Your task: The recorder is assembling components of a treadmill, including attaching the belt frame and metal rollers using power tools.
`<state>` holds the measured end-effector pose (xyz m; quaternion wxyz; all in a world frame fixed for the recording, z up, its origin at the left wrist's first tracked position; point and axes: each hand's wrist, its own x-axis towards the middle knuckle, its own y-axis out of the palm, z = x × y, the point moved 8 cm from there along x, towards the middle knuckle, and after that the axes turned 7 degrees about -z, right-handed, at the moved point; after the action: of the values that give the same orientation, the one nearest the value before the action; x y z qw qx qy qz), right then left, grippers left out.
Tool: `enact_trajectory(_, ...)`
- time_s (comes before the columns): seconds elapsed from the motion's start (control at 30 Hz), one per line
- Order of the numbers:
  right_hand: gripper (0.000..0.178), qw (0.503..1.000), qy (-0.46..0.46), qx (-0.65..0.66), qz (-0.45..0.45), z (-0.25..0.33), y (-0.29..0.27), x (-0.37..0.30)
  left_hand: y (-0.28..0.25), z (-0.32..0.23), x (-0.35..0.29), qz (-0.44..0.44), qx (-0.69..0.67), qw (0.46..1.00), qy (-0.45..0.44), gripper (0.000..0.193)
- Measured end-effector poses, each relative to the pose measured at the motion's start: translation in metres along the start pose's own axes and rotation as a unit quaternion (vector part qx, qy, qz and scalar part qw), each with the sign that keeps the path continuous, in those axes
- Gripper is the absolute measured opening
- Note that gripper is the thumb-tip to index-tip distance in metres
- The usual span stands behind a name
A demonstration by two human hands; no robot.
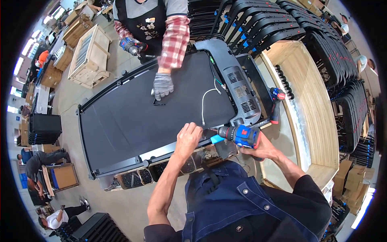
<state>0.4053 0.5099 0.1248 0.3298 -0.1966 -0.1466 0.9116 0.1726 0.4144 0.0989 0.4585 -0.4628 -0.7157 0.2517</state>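
Note:
A treadmill deck with a black belt [133, 117] lies across in front of me, its grey motor cover [242, 88] at the right end. My right hand [264, 149] grips a blue and black cordless drill [244, 136], its bit pointing left. Close to the bit's tip, my left hand [188, 137] is closed, fingers pinched together at the near side of the deck; what they hold is too small to tell. A light blue piece [217, 139] sits below the drill's chuck. A white cable [203, 105] with a plug lies on the belt.
Across the deck, a co-worker's gloved hand [163, 85] is by a small black angled piece [159, 103]; their other hand holds a drill [130, 45]. Trays of screws [131, 179] hang along the near side. A red-and-black power tool [276, 105] and wooden crate [316, 109] stand right.

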Motion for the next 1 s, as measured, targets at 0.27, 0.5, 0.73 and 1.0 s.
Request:
enact_trajectory(0.27, 0.027, 0.962, -0.055, -0.224, 0.143, 0.056, 0.015, 0.043, 0.016, 0.021, 0.003, 0.026, -0.064, 0.996, -0.053, 0.023)
enact_trajectory(0.5, 0.026, 0.949, -0.019, -0.259, 0.181, 0.064, 0.030, 0.064, 0.017, 0.025, -0.001, 0.015, -0.072, 0.996, -0.059, 0.022)
enact_trajectory(0.73, 0.026, 0.945, -0.029, -0.272, 0.182, 0.069, 0.037, 0.069, 0.017, 0.028, 0.000, 0.021, -0.081, 0.994, -0.064, 0.021)
enact_trajectory(1.0, 0.029, 0.929, 0.013, -0.309, 0.202, 0.060, 0.047, 0.076, 0.016, 0.031, -0.002, 0.026, -0.085, 0.994, -0.069, 0.020)
